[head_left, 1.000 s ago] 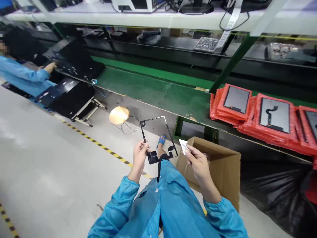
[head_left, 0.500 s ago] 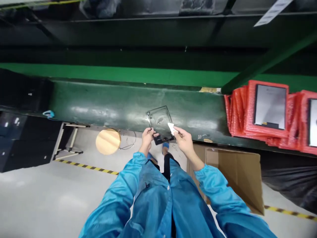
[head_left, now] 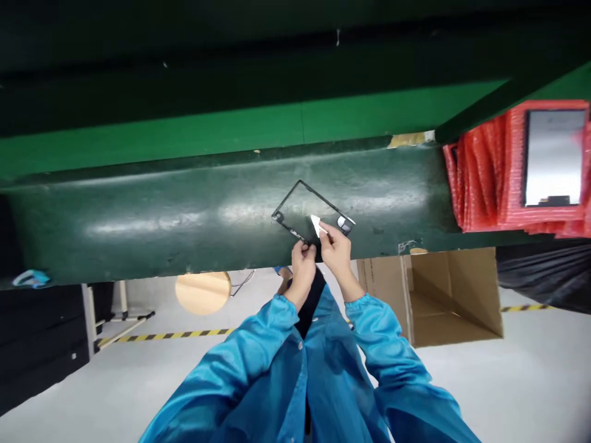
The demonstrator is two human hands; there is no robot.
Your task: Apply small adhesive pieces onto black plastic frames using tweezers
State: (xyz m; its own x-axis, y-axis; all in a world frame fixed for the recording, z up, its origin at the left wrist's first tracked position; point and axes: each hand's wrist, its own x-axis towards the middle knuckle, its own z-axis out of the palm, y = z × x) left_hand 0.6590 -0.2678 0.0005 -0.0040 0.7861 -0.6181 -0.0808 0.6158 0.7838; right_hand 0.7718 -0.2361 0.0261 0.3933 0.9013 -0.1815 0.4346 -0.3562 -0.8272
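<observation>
Nearest, blue sleeves [head_left: 249, 344], creased, slightly glossy. Left hand [head_left: 303, 264] has fingers together, pinched on the near corner of the frame [head_left: 323, 197]. Right hand [head_left: 337, 246] has thumb and finger closed on a white piece [head_left: 315, 223], flat and pointed, held over the frame's opening.

Frame sits just ahead of both hands, over the tabletop [head_left: 207, 209]; cannot tell if its far side touches. Risks, as judged: one-corner grip on so thin a rim could let it twist or bend; the white tip, if it slips, could snag or scratch it. Rim is dark and narrow, roughly rectangular, blocky at two corners.

Right of the frame and lower, an open cardboard box [head_left: 455, 295]; left and lower, a round, pale wooden stool [head_left: 203, 292]. Tabletop is green, scuffed, shiny. Far right of the frame, stacked red packs [head_left: 484, 172], crinkled, a smooth grey panel [head_left: 554, 154] on top.
</observation>
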